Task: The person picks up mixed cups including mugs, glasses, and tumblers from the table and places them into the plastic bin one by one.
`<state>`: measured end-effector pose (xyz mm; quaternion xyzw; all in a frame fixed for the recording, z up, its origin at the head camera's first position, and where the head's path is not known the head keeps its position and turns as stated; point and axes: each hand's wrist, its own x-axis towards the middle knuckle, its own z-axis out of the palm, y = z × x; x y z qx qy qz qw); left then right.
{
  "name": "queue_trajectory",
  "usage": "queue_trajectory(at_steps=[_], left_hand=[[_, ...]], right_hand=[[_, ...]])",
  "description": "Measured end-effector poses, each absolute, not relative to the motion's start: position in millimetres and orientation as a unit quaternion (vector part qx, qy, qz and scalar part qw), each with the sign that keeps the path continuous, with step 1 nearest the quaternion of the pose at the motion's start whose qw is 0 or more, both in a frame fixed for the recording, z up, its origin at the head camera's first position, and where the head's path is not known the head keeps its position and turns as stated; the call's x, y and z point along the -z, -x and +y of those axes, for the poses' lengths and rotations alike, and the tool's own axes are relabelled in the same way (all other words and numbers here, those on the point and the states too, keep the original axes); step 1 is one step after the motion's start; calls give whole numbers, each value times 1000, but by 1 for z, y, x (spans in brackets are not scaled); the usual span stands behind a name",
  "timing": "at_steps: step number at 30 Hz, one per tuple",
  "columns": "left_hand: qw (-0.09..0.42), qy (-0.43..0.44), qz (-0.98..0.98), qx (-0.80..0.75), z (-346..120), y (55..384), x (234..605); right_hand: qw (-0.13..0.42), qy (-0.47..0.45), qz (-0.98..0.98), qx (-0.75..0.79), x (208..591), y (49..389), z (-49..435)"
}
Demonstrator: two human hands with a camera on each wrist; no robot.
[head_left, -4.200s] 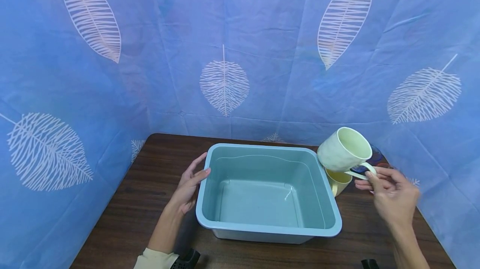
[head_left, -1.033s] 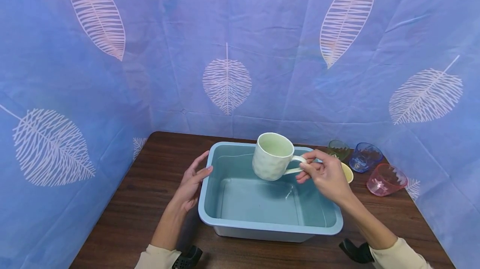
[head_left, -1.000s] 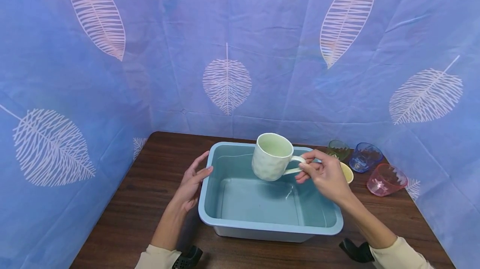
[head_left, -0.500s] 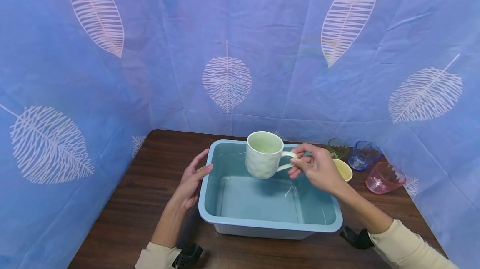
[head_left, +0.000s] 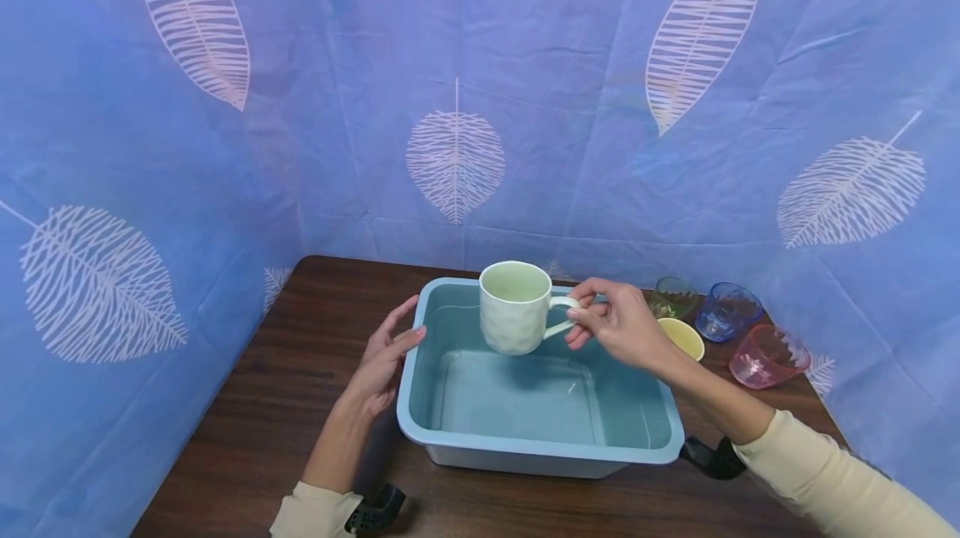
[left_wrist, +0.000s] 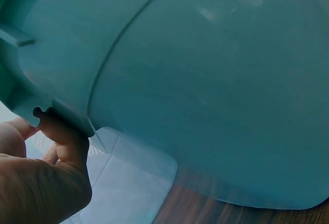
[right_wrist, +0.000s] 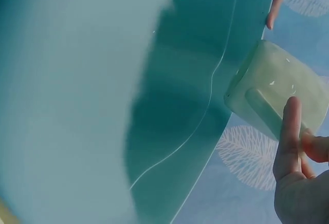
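My right hand [head_left: 622, 326] pinches the handle of a pale green mug [head_left: 513, 309] between thumb and fingers. The mug is upright, over the back part of a blue-green plastic basin [head_left: 540, 444]. In the right wrist view, the mug [right_wrist: 282, 82] appears beside the basin's wall, its handle between the fingers. My left hand [head_left: 378, 363] holds the basin's left rim, thumb at the edge and fingers along the outside. The left wrist view has this hand [left_wrist: 51, 172] at the rim too, below the big outer wall [left_wrist: 216, 90].
Right of the basin are a yellow cup [head_left: 682, 340], partly hidden by the right arm, a green glass [head_left: 675, 298], a blue glass [head_left: 727, 313] and a pink glass [head_left: 768, 359]. The dark wooden table [head_left: 270, 405] meets a blue leaf-print cloth [head_left: 360, 105] behind.
The right hand has carried the mug from the basin's right side leftward over it, turning it upright, and it keeps drifting left. The left hand has stayed at the rim.
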<state>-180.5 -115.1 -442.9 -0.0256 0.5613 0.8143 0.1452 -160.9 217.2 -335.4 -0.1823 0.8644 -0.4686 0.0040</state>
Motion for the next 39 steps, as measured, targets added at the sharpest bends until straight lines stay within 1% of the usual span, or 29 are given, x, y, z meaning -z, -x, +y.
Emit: queue_trajectory(at_steps=[7, 16, 26, 34, 39], left_hand=[[146, 29, 563, -813, -117, 182, 440], [146, 32, 566, -810, -118, 181, 441], [146, 42, 575, -804, -117, 180, 442], [141, 46, 578, -803, -115, 178, 442], [142, 46, 569, -809, -113, 179, 441]], right_hand=[[8, 190, 859, 475, 333, 164, 215], [34, 186, 855, 483, 334, 171, 210], [83, 182, 856, 478, 345, 184, 202], [146, 145, 829, 520, 353, 192, 189], [168, 119, 835, 511, 359, 195, 177]])
